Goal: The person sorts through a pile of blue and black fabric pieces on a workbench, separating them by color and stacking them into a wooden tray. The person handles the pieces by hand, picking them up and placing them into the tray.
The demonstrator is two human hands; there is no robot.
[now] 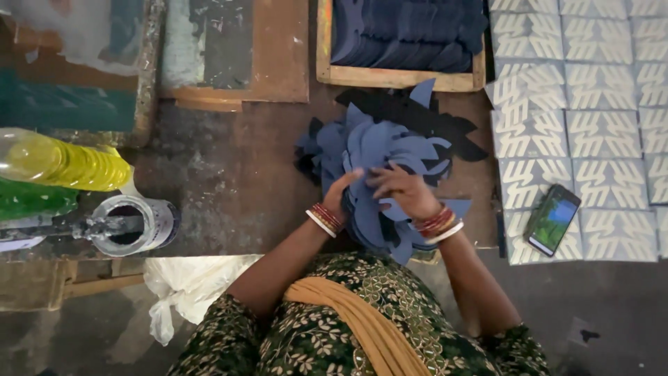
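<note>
Both hands on a heap of blue cut pieces (379, 150) at the middle of the worktop (236, 181). Left hand (342, 193) curled round the heap's left edge, fingers tucked into the stack and gripping it; red and white bangles at the wrist. Right hand (403, 189) laid on top of the heap, fingers bent and spread over the upper pieces, pressing or pinching them; cannot tell whether any single piece is pinched. Black cut pieces (431, 118) just behind and to the right of the blue ones, partly under them. More dark blue pieces stacked in a wooden tray (390, 75) beyond. Rows of printed white tiles (598, 125) to the right, with a phone (552, 220) lying on them, screen lit, well apart from the hands. Yellow bottle (66, 163) and green bottle (31, 198) lying at the left edge, an open tin (136, 224) beside them with a stick across it. White plastic bag (184, 285) below the worktop's edge.
</note>
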